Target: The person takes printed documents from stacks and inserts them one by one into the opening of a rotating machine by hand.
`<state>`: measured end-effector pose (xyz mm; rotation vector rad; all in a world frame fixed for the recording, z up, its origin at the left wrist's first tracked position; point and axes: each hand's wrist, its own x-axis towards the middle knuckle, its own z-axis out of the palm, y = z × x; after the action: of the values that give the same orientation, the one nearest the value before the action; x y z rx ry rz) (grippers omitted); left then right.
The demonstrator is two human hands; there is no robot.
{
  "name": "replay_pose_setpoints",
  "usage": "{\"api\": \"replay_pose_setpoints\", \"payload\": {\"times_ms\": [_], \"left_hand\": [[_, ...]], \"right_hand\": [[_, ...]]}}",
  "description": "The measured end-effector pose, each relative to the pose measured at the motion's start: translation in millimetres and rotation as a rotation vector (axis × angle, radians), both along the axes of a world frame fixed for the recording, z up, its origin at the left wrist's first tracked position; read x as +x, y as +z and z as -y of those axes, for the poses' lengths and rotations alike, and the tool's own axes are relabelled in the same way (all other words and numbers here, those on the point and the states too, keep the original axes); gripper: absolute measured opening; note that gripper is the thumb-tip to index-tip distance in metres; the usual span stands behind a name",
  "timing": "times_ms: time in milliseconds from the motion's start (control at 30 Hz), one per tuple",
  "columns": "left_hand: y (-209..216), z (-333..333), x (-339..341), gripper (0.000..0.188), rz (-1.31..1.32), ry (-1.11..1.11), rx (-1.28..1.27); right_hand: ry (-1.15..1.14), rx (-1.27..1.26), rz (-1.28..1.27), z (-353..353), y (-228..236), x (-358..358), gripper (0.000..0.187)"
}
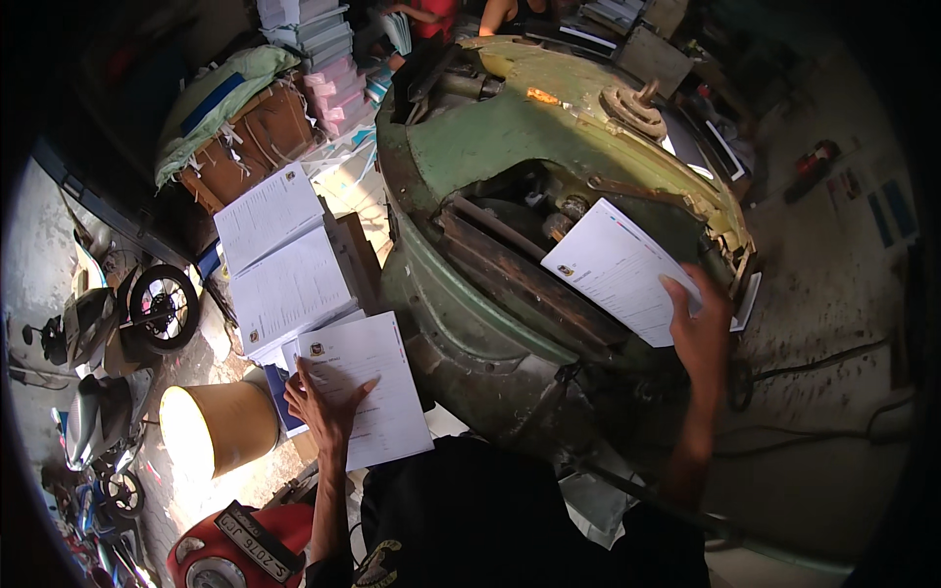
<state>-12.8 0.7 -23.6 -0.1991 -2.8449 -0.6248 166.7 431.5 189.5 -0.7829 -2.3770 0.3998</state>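
My right hand (pixel 701 318) grips the near right edge of a white printed booklet or set of sheets (pixel 613 274), thumb on top. It holds these pages tilted at the slot of a large green machine (pixel 500 127), over its dark metal bar (pixel 520 279). My left hand (pixel 328 407) lies on another printed sheet (pixel 377 363), its fingers and thumb spread apart on the paper. That sheet rests at the near end of a stack of white printed papers (pixel 289 284). What lies under the sheet is partly hidden.
A yellow bucket (pixel 218 428) stands left of the papers, near a red motorcycle part (pixel 245 554). Several motorcycles are parked at the left. A cloth-covered brown box (pixel 255 127) and tall paper stacks (pixel 328 69) stand behind. Other people (pixel 431 15) are at the far side.
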Motion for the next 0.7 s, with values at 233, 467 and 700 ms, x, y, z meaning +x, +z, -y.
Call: {"api": "replay_pose_setpoints", "payload": {"times_ms": [233,467,700], "left_hand": [[-6,-3,-2,0.125,-0.047,0.036,-0.002],[-7,0,-2,0.120,-0.008,0.049,0.024],[-13,-1,-3,0.124,-0.036,0.044,-0.026]], "right_hand": [[0.095,-0.012,0.006,-4,-18,-12,0.017],[0.180,-0.192,0.003,-12,-44,-9,0.009],[0.145,0.095,0.143,-23,-54,7,0.014]]}}
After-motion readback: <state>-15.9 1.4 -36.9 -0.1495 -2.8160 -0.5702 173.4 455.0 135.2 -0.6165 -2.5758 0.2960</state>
